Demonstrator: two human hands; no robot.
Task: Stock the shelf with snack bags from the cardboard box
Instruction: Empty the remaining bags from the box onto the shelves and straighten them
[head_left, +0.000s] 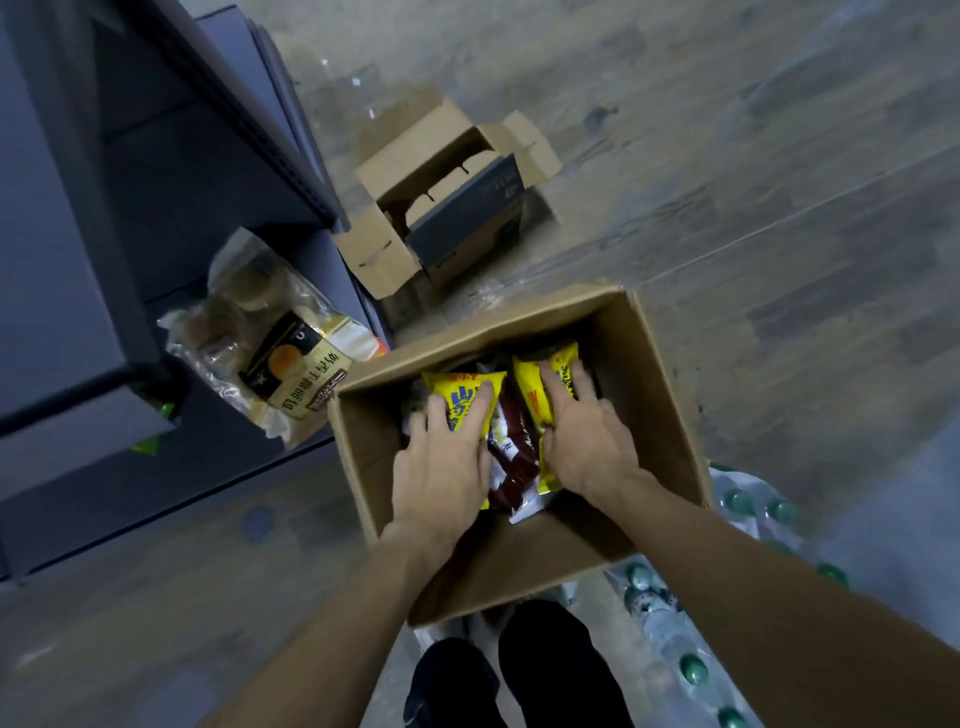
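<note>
Shop floor or stockroom, dark grey metal retail shelving (171, 171), open brown cardboard carton (660, 395) of yellow snack bags (470, 400), shrink-wrapped green-capped water bottles (691, 667), emptied cardboard box (447, 192) on wood-look flooring (727, 156)

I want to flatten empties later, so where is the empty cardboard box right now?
The empty cardboard box sits on the floor at the head view's top centre, beside the shelf, beyond the snack box.

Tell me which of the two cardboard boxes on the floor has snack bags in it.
The near cardboard box, where both hands reach in: left hand and right hand each rest on a yellow snack bag. The far box by the shelf shows none.
</note>
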